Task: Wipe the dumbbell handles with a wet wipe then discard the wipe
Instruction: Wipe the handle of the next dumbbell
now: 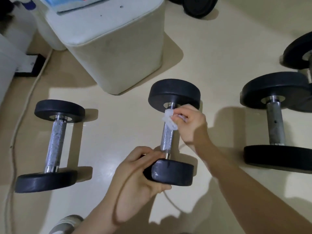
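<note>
Right hand: closed around the wet wipe, pressing it to the far end of the handle.
Left hand: clasped on the near weight head, steadying it.
Middle dumbbell: lies on the floor, mid-floor, in front of the white bin.
Handling, wipe: soft, limp, light; likely best pinched bunched up.
Handling, dumbbell: judged heavy, rigid, prone to roll; knurled bar grips well.
Other dumbbells: left dumbbell and right dumbbell, well apart.

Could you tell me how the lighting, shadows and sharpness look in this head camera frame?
Head view: hard light throws sharp arm shadows across the floor; the right hand and wet wipe are slightly motion-blurred; wide-angle distortion bends the edges; glare glints on the middle dumbbell handle.
</note>
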`<control>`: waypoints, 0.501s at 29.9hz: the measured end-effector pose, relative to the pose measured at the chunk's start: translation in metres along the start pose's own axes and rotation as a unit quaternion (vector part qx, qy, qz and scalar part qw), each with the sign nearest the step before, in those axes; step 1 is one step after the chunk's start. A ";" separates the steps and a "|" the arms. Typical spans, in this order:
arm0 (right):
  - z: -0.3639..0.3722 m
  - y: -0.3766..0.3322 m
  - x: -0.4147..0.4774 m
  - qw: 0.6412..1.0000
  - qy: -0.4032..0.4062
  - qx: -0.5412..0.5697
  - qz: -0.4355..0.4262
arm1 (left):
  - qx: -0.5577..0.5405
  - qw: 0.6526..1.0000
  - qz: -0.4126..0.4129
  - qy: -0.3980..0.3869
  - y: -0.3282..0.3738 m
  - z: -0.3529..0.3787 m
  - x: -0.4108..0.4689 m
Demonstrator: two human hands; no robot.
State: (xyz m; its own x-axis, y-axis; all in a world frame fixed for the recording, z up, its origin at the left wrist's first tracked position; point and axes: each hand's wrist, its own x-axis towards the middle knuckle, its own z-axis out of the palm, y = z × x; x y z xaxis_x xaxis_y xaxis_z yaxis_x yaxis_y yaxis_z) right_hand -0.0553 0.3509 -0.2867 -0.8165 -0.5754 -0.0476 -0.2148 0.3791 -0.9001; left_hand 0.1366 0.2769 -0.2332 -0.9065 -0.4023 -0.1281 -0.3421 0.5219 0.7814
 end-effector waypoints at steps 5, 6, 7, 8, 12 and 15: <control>0.011 0.004 -0.018 0.993 -0.105 0.013 -0.055 | -0.123 0.987 -0.097 -0.027 -0.008 -0.023 0.001; 0.014 0.004 -0.005 0.997 -0.052 0.007 -0.051 | -0.119 0.986 -0.113 -0.020 -0.010 -0.026 0.002; 0.021 0.002 0.004 0.999 -0.003 0.012 -0.048 | -0.106 0.988 -0.115 -0.008 -0.010 -0.030 0.003; 0.029 0.000 0.006 0.999 0.020 0.017 -0.034 | -0.053 0.994 -0.092 -0.014 -0.011 -0.032 0.001; 0.047 -0.006 -0.030 0.992 -0.114 0.045 -0.008 | 0.119 0.992 -0.018 -0.041 -0.013 -0.032 0.000; 0.054 -0.012 -0.003 0.997 -0.051 0.044 -0.025 | 0.109 0.992 -0.037 -0.050 -0.021 -0.034 0.007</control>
State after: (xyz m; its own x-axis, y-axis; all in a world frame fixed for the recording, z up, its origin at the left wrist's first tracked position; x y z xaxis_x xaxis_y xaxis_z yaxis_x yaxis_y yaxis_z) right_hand -0.0209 0.3091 -0.2997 -0.7458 -0.6648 -0.0421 -0.2015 0.2854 -0.9370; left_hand 0.1462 0.2372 -0.2297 -0.8930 -0.3750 -0.2489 -0.4446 0.6487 0.6176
